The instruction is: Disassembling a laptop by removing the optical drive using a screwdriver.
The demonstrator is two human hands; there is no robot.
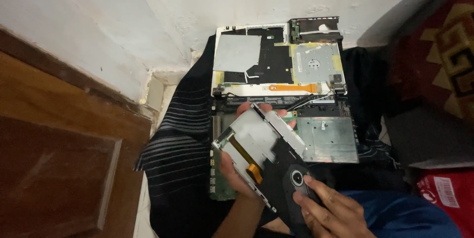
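1. While the left hand [236, 171] grips a flat metal panel [259, 142] from below, fingers curl round its far edge and the thumb presses its near edge, so the panel is pinched and lifted, tilted, above the opened laptop [281, 95].
2. An orange ribbon cable [245, 160] runs along the panel's underside toward the left palm.
3. Lower in view, the right hand [333, 213] closes on a dark device [298, 193] with a round grey ring; the forefinger lies on top just beside the ring, and the other fingers wrap its side.
4. The laptop lies open on a black cloth [182, 144] with thin grey stripes, which covers the floor beneath it and spreads out to the left.
5. Its far half shows a white frame, a grey shield plate [236, 53], a black sheet and a silver drive [316, 63] edged in yellow tape; an orange strip [291, 88] crosses near the hinge.
6. Its near half shows a second grey plate [328, 139] to the right of the held panel and a green board [217, 179] to the left, partly hidden by the hand.
7. A rough white wall [148, 11] rises behind the laptop.
8. A brown wooden door [54, 154] fills the left side.
9. At right lie a red patterned fabric [444, 36] and a red bag [447, 191]; blue cloth [410, 213] sits by the right wrist.
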